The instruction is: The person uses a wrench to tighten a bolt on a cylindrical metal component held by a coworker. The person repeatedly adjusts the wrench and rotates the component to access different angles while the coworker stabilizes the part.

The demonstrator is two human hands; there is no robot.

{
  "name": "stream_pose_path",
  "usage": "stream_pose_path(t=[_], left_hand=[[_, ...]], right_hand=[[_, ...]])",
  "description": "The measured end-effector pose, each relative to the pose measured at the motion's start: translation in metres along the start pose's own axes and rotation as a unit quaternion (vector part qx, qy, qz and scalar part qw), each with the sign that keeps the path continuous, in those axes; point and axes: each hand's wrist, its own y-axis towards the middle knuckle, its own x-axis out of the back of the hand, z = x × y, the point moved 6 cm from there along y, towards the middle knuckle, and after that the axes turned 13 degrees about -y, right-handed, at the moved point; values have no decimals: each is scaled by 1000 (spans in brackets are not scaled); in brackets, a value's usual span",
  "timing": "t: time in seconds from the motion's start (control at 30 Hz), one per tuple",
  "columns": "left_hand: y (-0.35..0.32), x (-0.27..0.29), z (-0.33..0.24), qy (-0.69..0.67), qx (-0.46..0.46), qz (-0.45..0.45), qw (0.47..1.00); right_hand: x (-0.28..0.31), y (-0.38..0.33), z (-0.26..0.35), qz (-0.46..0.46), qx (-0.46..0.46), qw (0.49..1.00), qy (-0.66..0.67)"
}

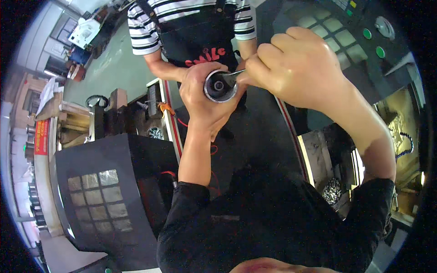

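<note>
My left hand [199, 93] is wrapped round a metal cylinder [208, 91], its open end turned up toward me. Inside the dark bore a small round ringed piece [219, 85] shows at the centre. My right hand [296, 66] is closed in a fist, gripping a thin pointed metal tool [237, 72]. The tool's tip reaches over the cylinder's rim into the opening; its other end is hidden in my fist. Across from me stands a person in a striped shirt and dark apron [195, 38]. That person's forearms reach toward the cylinder, their hands mostly hidden behind mine.
A dark machine with a gridded window [98, 200] stands at left. Another machine with green buttons [367, 34] is at right. Metal shavings [332, 191] lie in its lower opening. An orange air gun [166, 109] with a red hose hangs left of my hands.
</note>
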Motion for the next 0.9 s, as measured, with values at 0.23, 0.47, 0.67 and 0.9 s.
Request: stream_pose_path(t=[0.23, 0.47, 0.67, 0.9], left_hand=[[-15, 7, -1, 31, 14, -50, 998], [-9, 24, -4, -22, 36, -79, 996], [-14, 10, 2, 1, 15, -77, 997], [-38, 12, 10, 24, 75, -127, 989]], right_hand=[[-16, 12, 5, -22, 70, 997, 22], [16, 48, 17, -10, 91, 996, -25], [8, 45, -2, -39, 125, 991, 25], [-3, 59, 6, -10, 223, 974, 37]])
